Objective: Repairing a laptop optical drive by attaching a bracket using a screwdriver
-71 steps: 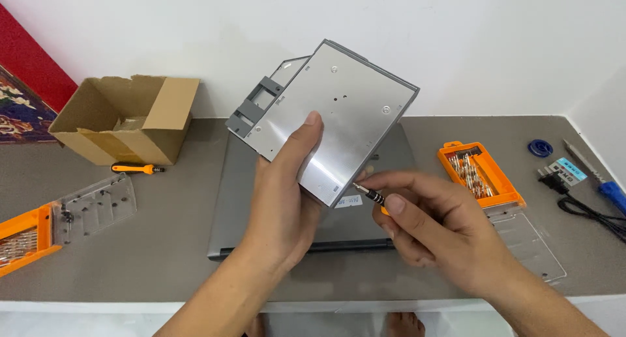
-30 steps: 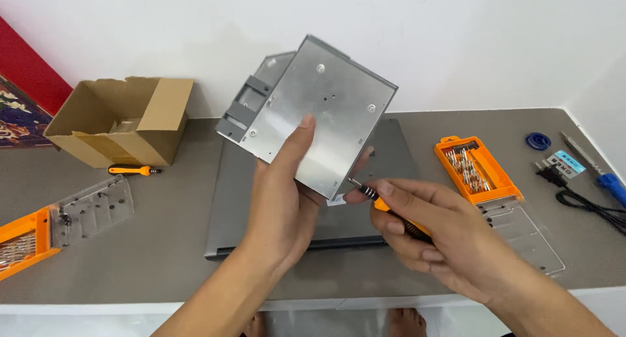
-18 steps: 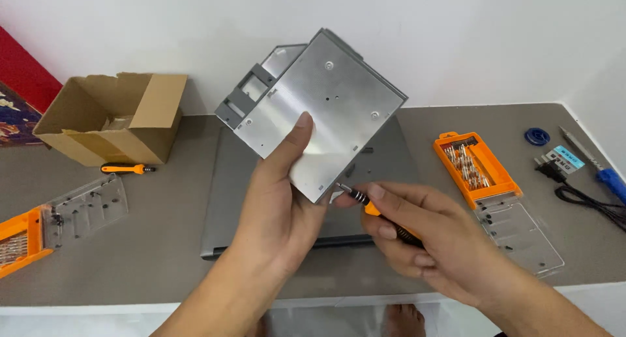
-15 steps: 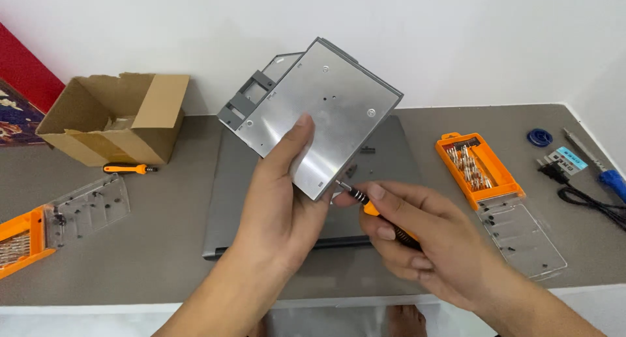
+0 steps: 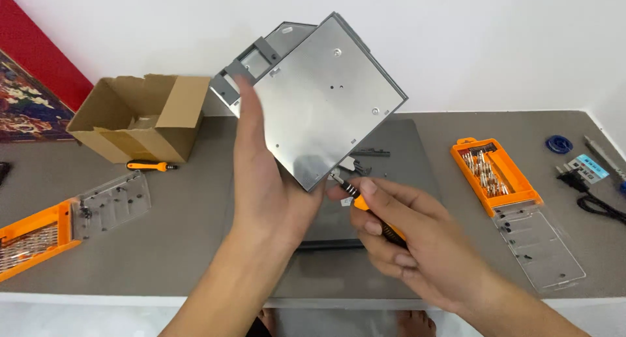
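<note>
Aloft, the metal drive caddy point(image 5: 319, 102) rests in the left hand's point(image 5: 267, 187) grip.

I see a laptop point(image 5: 417, 148) lying flat on the table point(image 5: 195, 245). Left of it stands an open box point(image 5: 134, 118), a small orange tool point(image 5: 151, 166) just before it. Right of the laptop lies an orange bit case point(image 5: 492, 174), its clear lid point(image 5: 538, 245) open; farther right, a black cable point(image 5: 596, 203).
</note>
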